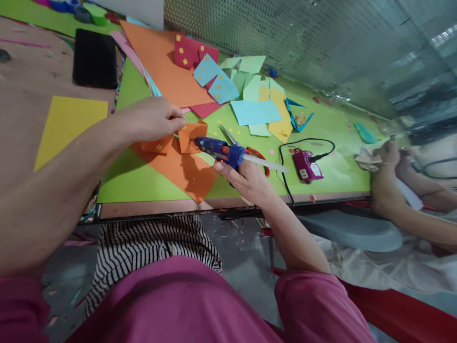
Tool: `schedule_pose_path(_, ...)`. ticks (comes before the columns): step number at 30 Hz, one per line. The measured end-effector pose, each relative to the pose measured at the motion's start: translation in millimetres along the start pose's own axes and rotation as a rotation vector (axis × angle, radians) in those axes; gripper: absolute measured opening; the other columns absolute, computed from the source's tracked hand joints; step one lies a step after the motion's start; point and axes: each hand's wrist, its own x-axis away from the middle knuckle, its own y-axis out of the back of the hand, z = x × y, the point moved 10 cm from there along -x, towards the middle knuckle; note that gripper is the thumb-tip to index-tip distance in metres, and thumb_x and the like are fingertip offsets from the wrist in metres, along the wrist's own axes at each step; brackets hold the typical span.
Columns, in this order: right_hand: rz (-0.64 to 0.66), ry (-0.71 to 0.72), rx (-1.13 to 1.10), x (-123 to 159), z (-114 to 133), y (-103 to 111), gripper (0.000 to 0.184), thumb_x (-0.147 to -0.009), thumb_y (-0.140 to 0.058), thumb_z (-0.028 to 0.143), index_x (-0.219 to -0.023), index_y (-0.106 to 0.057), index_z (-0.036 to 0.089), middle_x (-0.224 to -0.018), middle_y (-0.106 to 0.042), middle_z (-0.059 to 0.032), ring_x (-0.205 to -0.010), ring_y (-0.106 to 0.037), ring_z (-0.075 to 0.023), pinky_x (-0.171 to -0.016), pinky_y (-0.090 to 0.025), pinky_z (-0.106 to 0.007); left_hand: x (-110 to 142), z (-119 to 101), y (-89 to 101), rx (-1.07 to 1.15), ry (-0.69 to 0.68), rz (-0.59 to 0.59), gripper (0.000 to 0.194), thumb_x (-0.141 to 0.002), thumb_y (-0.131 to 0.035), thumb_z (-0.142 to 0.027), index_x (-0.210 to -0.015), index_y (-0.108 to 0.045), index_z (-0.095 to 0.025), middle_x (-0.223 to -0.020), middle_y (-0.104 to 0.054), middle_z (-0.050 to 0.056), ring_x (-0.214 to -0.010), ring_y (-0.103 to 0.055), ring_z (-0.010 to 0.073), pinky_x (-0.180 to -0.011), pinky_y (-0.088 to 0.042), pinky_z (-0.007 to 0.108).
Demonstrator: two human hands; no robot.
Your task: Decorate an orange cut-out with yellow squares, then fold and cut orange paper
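Note:
My right hand [252, 181] is wrapped round a blue glue gun [216, 147] with a clear glue stick [266, 162] sticking out of its back. Its nozzle is at the face of a folded orange paper piece [189, 137] bearing small yellow squares. My left hand [162, 116] is closed in a pinch at the upper edge of that piece, by one yellow square. Beneath lies a larger orange sheet [198, 178]. Beyond the glue gun are scissors with orange handles [262, 159], partly hidden by it and my right hand.
Behind lie a red dotted card [182, 52], a blue dotted card [216, 81] and several paper pieces. A black phone [95, 58] and yellow sheet [71, 124] are left. A purple corded device [307, 166] sits right, near another person's hands [387, 157].

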Motion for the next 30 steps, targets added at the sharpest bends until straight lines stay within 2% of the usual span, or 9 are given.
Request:
schedule_pose_path(6,0.0,-0.014,0.01,-0.5,-2.8,-1.5,0.061,-0.095,-0.046,0.076,-0.099,-0.066,0.018,-0.077,-0.057,-0.0034,-0.075,-0.053,-0.0182,-0.072,-0.045,-0.035,-1.5,6.7,-0.4,0.007,0.036,-0.018,0.044,-0.094,-0.044,-0.046,-0.11,-0.074,-0.017,-0.087,-0.071,0.009,-0.084,-0.061,0.0267,-0.075,-0.039,0.038)
schedule_pose_path(15,-0.003,-0.02,0.01,-0.2,-2.8,-0.9,0.058,-0.096,-0.047,0.072,-0.1,-0.066,0.018,-0.079,-0.057,-0.0033,-0.078,-0.054,-0.0182,-0.074,-0.045,-0.034,-1.6,5.3,-1.2,-0.001,0.004,-0.025,0.044,-0.095,-0.043,-0.045,-0.106,-0.074,-0.017,-0.08,-0.068,0.007,-0.075,-0.057,0.0221,-0.069,-0.035,0.035)
schedule_pose_path(21,-0.006,-0.006,-0.011,-0.6,-1.5,-0.9,0.057,-0.096,-0.048,0.072,-0.102,-0.065,0.018,-0.08,-0.058,-0.0031,-0.076,-0.053,-0.0175,-0.074,-0.045,-0.034,-2.4,3.5,0.0,-0.029,0.002,-0.027,0.046,-0.096,-0.042,-0.044,-0.112,-0.074,-0.015,-0.088,-0.072,0.01,-0.079,-0.06,0.0243,-0.07,-0.037,0.036)
schedule_pose_path(25,-0.012,0.002,0.001,-0.8,-1.2,-0.4,0.058,-0.095,-0.048,0.074,-0.101,-0.065,0.018,-0.079,-0.059,-0.0031,-0.075,-0.052,-0.0174,-0.071,-0.044,-0.034,-0.3,1.6,0.0,-0.016,0.003,-0.012,0.046,-0.095,-0.041,-0.044,-0.109,-0.074,-0.015,-0.084,-0.07,0.01,-0.076,-0.058,0.0248,-0.07,-0.037,0.038)
schedule_pose_path(30,-0.014,0.009,0.031,-0.3,-0.4,0.1,0.059,-0.095,-0.046,0.075,-0.096,-0.065,0.019,-0.077,-0.058,-0.0027,-0.075,-0.053,-0.0178,-0.069,-0.043,-0.033,-2.4,6.2,-0.5,0.045,0.007,-0.036,0.039,-0.095,-0.045,-0.042,-0.105,-0.075,-0.018,-0.078,-0.072,0.007,-0.085,-0.063,0.0265,-0.078,-0.043,0.037)
